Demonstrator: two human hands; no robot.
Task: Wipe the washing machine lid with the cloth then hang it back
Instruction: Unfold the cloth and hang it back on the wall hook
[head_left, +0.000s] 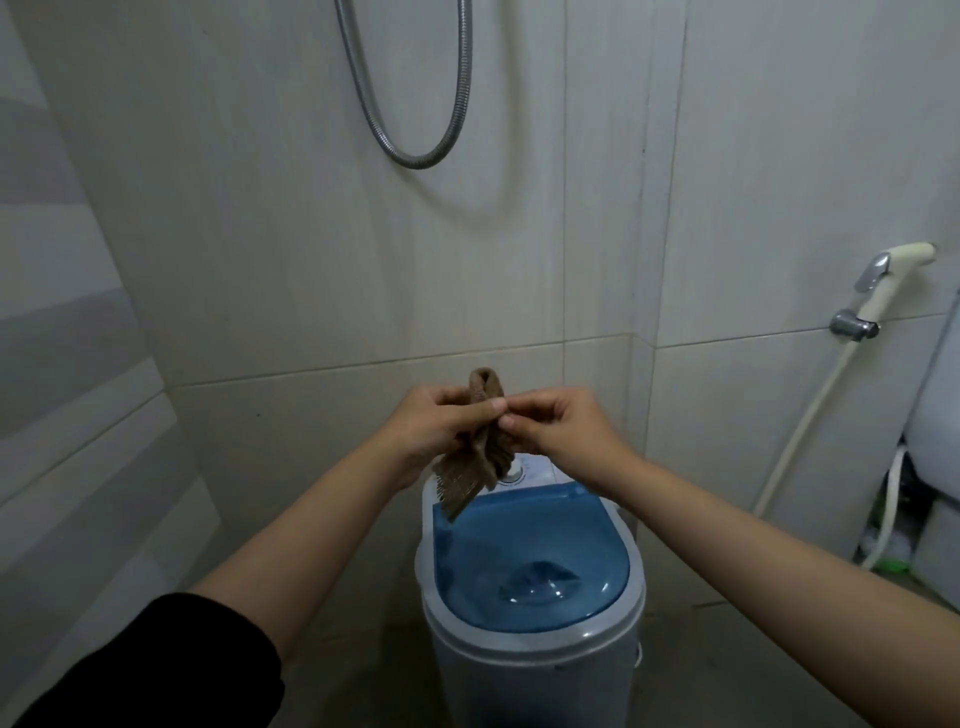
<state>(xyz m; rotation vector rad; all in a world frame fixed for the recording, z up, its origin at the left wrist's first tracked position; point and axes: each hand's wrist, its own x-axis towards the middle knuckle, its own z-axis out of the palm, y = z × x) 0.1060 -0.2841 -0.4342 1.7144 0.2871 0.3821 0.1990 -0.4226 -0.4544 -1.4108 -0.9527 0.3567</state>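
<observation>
A small white washing machine (530, 670) stands below me, its blue translucent lid (524, 551) shut. Above its back edge I hold a brown cloth (470, 467) bunched between both hands. My left hand (436, 431) grips the cloth's middle, thumb on top. From the right, my right hand (566, 431) pinches the same cloth with its fingertips. A fold sticks up above my fingers, and the lower end hangs down to the lid's rear left corner. The white control panel (535, 474) shows behind the cloth.
Tiled walls close in behind and to the left. A metal shower hose (410, 156) loops on the wall above. A bidet sprayer (883, 283) with a white hose hangs on the right wall, beside a white fixture (940, 441) at the right edge.
</observation>
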